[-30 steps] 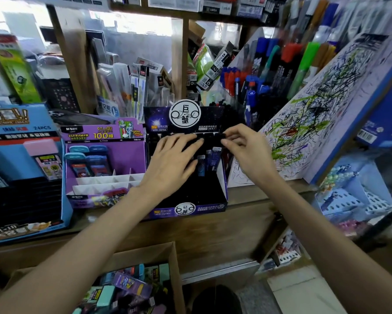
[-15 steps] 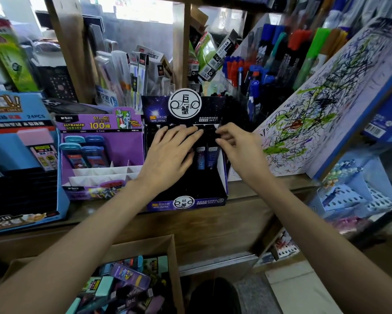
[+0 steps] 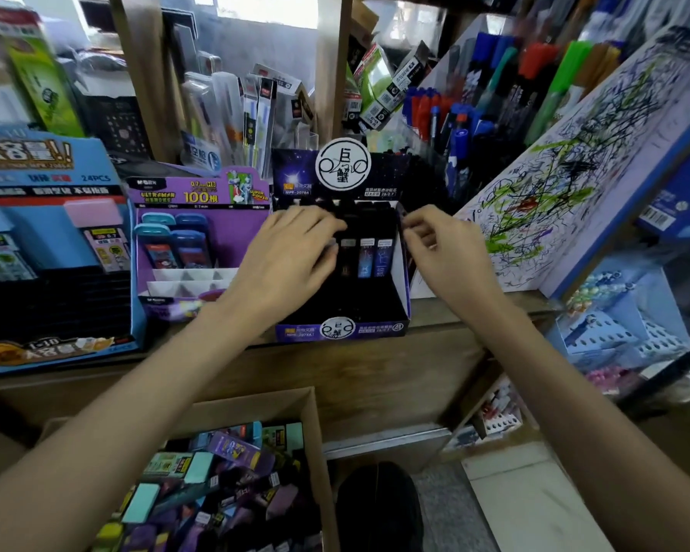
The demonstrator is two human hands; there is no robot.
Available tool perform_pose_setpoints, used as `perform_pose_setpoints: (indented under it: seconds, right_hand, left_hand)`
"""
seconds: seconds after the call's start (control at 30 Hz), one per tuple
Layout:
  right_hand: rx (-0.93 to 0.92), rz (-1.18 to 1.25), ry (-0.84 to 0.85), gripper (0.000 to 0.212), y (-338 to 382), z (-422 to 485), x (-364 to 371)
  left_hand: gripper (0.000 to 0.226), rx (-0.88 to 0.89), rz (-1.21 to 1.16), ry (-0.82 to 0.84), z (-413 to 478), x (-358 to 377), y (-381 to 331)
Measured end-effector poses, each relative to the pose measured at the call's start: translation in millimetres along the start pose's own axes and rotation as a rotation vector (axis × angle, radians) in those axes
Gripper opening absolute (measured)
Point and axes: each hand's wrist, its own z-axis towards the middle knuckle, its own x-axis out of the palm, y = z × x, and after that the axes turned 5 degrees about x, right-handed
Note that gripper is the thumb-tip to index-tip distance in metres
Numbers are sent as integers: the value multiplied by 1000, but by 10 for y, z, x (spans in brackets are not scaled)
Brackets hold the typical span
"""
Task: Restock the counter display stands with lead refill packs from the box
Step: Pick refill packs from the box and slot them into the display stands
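Note:
The dark lead refill display stand (image 3: 341, 330) sits on the wooden counter in front of me. A row of slim lead refill packs (image 3: 366, 257) stands upright in its back section. My left hand (image 3: 291, 256) lies over the left packs of that row, fingers only slightly bent, pressing on them. My right hand (image 3: 443, 249) is at the stand's right wall, fingers loosely curled, with nothing visible in its hold. The cardboard box (image 3: 309, 408) below the counter holds several mixed packs.
A purple display stand (image 3: 199, 197) with a few blue packs is just left of the dark one. A large blue stand (image 3: 52, 249) sits further left. A scribbled test board (image 3: 574, 173) leans at the right. Pens and hanging packets crowd the back.
My right hand has come off the tops of the packs and shifted right to the stand's wall. My left hand has slid left along the row, uncovering more packs.

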Motion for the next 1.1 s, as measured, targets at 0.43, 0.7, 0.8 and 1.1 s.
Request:
perform_pose_setpoints:
  seconds: [0.43,0.7,0.8,1.1]
  right_hand:
    - [126,263,672,11,77,-1621,1058]
    - [89,42,1120,35,-27,-2483,1970]
    - [17,-42,1044,44,8,-2572,2112]
    - [29,-122,1069,62,71,-2701,2409]
  left_hand:
    - [26,-532,-360,542,-2539,28,32]
    - [20,-795,-594,747,-3738,282,1]
    - [27,-805,-600,734,-3898,402,-56]
    - [59,-773,-566,695,-3558,909,-221]
